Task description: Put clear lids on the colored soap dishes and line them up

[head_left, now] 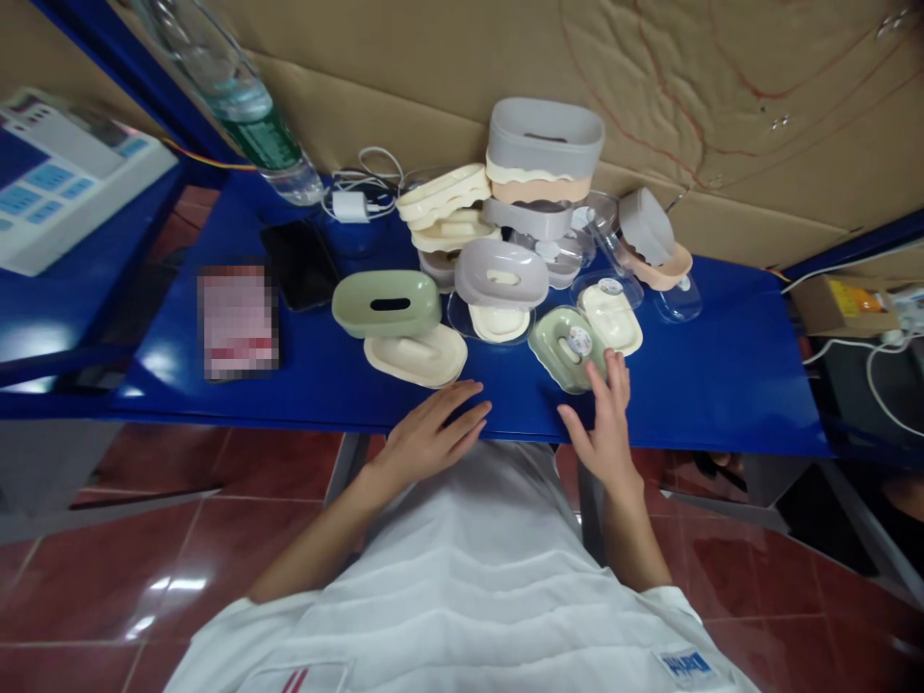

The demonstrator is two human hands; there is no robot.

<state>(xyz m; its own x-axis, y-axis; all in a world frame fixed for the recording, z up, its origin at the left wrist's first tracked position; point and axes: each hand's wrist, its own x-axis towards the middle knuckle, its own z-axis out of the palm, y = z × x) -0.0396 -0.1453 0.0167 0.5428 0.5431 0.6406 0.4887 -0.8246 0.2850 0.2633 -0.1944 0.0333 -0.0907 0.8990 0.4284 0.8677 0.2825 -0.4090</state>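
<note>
My left hand (438, 430) is at the table's front edge with its fingers apart and nothing in it, just below a cream oval dish (417, 356). A green oval tray (387, 303) with a dark slot rests partly over that dish. On the right, my right hand (603, 421) has its fingers spread, its fingertips at the lower right of a green dish (567, 351) with a round sticker. Between the hands, farther back, a grey oval tray (503, 274) sits over a cream piece (500, 323). Beside the green dish lies a cream dish (613, 320).
Stacked trays (547, 140) stand at the back of the blue table (310, 399). A water bottle (264, 135), white charger (350, 206), black phone (299, 265) and blurred pink item (238, 322) are on the left. A grey cup-like piece (647, 227) leans at back right.
</note>
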